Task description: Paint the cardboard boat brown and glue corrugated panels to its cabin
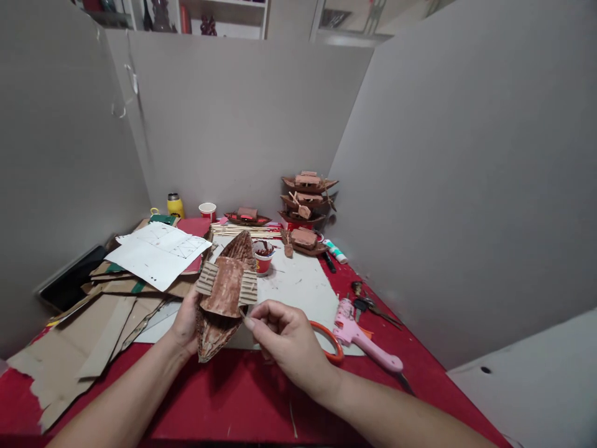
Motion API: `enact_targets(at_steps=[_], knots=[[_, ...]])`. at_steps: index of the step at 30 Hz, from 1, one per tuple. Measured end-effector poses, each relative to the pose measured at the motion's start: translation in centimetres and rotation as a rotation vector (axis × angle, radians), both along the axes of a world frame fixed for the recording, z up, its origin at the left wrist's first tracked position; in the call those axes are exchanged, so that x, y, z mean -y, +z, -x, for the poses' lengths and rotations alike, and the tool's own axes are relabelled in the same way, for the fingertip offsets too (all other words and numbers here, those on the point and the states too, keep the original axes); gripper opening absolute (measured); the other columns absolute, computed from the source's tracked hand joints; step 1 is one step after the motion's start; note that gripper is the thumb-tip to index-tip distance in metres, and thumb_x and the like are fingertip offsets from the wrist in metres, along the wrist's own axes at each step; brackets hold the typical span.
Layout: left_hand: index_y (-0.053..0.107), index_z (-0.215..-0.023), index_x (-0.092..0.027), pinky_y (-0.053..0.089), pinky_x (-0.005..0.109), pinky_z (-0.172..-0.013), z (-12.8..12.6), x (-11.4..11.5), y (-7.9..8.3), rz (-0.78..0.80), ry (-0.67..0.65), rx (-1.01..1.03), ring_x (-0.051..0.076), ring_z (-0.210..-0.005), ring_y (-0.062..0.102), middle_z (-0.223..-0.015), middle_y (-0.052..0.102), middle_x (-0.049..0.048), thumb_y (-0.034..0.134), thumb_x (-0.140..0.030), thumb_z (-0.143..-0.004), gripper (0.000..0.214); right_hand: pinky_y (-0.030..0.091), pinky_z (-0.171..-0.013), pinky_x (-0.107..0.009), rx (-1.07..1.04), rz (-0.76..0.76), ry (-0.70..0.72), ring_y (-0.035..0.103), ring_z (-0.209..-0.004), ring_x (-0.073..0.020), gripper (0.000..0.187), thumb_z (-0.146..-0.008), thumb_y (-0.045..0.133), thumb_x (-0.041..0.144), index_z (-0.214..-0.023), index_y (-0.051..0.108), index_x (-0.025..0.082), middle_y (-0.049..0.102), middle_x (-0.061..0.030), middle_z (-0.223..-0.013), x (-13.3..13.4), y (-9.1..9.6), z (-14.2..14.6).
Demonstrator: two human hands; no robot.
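A brown model boat (226, 289) made of cardboard is held up over the near part of the table, tilted with one pointed end toward me. It has a curved roof and corrugated cardboard flaps on both sides. My left hand (186, 323) grips the hull from the left and below, its fingers partly hidden behind it. On the other side, my right hand (289, 336) is pinched at the roof's near right corner. A small thin brown piece seems to be between those fingertips, too small to name.
A paint cup (263, 258) stands behind the boat, near thin sticks (245, 231). Finished boats (308, 198) are stacked at the back. A pink glue gun (366, 339), an orange loop handle (334, 342) and pliers (380, 310) lie right. Cardboard (88, 333) and drawn paper (158, 255) cover the left.
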State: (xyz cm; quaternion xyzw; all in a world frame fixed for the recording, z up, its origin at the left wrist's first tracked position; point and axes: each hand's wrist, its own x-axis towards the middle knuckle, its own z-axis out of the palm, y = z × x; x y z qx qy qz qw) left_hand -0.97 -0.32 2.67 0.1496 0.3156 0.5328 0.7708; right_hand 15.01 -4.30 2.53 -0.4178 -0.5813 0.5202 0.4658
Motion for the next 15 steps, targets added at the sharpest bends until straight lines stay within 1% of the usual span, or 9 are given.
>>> enact_targets(at_steps=[3, 5, 6, 8, 10, 11, 13, 14, 15], knots=[[0.068, -0.111, -0.009, 0.056, 0.036, -0.081, 0.0, 0.0, 0.1, 0.022, 0.040, -0.009, 0.026, -0.079, 0.073, -0.077, 0.077, 0.0085, 0.047, -0.021, -0.083, 0.037, 0.030, -0.038, -0.019, -0.036, 0.068, 0.047, 0.039, -0.038, -0.0058, 0.026, -0.079, 0.065, 0.040, -0.071, 0.055, 0.018, 0.048, 0.0072, -0.048, 0.3, 0.1, 0.1], [0.068, -0.111, -0.008, 0.058, 0.034, -0.072, 0.0, -0.1, 0.1, 0.025, 0.075, -0.042, 0.025, -0.071, 0.073, -0.072, 0.077, 0.0093, 0.044, -0.021, -0.085, 0.038, 0.030, -0.037, -0.018, -0.019, 0.120, 0.082, 0.038, -0.036, -0.0055, 0.026, -0.077, 0.066, 0.040, -0.070, 0.054, 0.018, 0.048, 0.0076, -0.047, 0.6, 0.2, 0.1], [0.067, -0.111, -0.007, 0.058, 0.033, -0.067, 0.1, -0.2, 0.1, 0.026, 0.084, -0.064, 0.025, -0.067, 0.073, -0.069, 0.076, 0.0098, 0.042, -0.022, -0.086, 0.039, 0.030, -0.037, -0.018, 0.005, 0.153, 0.126, 0.038, -0.036, -0.0056, 0.027, -0.076, 0.067, 0.040, -0.069, 0.054, 0.018, 0.048, 0.0076, -0.046, 0.9, 0.2, -0.1], [0.067, -0.110, -0.006, 0.057, 0.033, -0.057, 0.3, -0.3, 0.2, 0.021, 0.079, -0.097, 0.025, -0.059, 0.071, -0.065, 0.075, 0.0109, 0.040, -0.023, -0.087, 0.040, 0.030, -0.038, -0.018, 0.100, 0.219, 0.264, 0.041, -0.038, -0.0065, 0.026, -0.074, 0.069, 0.039, -0.070, 0.056, 0.017, 0.049, 0.0069, -0.047, 1.4, 0.5, -0.7], [0.067, -0.108, -0.005, 0.057, 0.034, -0.054, 0.7, -0.3, 0.4, 0.005, 0.052, -0.092, 0.026, -0.057, 0.070, -0.066, 0.075, 0.0125, 0.039, -0.025, -0.087, 0.040, 0.031, -0.040, -0.018, 0.249, 0.232, 0.427, 0.042, -0.043, -0.0069, 0.023, -0.075, 0.069, 0.035, -0.069, 0.057, 0.016, 0.049, 0.0063, -0.050, 2.1, 0.9, -1.9], [0.067, -0.108, -0.005, 0.057, 0.036, -0.055, 1.0, -0.3, 0.4, -0.003, 0.042, -0.078, 0.026, -0.058, 0.071, -0.069, 0.075, 0.0136, 0.039, -0.026, -0.087, 0.040, 0.031, -0.043, -0.018, 0.342, 0.199, 0.485, 0.042, -0.046, -0.0069, 0.020, -0.076, 0.068, 0.032, -0.068, 0.058, 0.016, 0.048, 0.0062, -0.052, 2.4, 1.1, -2.7], [0.068, -0.103, -0.004, 0.058, 0.039, -0.060, 1.7, -0.2, 0.3, -0.011, 0.013, -0.049, 0.028, -0.065, 0.072, -0.077, 0.076, 0.0171, 0.039, -0.028, -0.088, 0.041, 0.034, -0.051, -0.019, 0.549, 0.048, 0.537, 0.045, -0.054, -0.0082, 0.015, -0.080, 0.063, 0.026, -0.069, 0.061, 0.016, 0.051, 0.0046, -0.059, 2.9, 1.4, -4.6], [0.068, -0.102, -0.004, 0.059, 0.040, -0.062, 2.1, -0.1, 0.1, -0.022, -0.022, -0.030, 0.029, -0.070, 0.073, -0.082, 0.076, 0.0189, 0.039, -0.030, -0.088, 0.041, 0.038, -0.057, -0.020, 0.644, -0.031, 0.495, 0.050, -0.061, -0.0101, 0.011, -0.083, 0.058, 0.022, -0.074, 0.064, 0.017, 0.057, 0.0026, -0.066, 3.1, 1.5, -5.5], [0.068, -0.100, -0.003, 0.059, 0.040, -0.064, 2.5, -0.1, -0.2, -0.040, -0.071, -0.012, 0.030, -0.074, 0.073, -0.087, 0.076, 0.0207, 0.041, -0.032, -0.088, 0.041, 0.042, -0.064, -0.023, 0.718, -0.099, 0.419, 0.055, -0.069, -0.0126, 0.012, -0.085, 0.054, 0.020, -0.084, 0.066, 0.018, 0.062, 0.0000, -0.076, 3.2, 1.4, -6.5]])
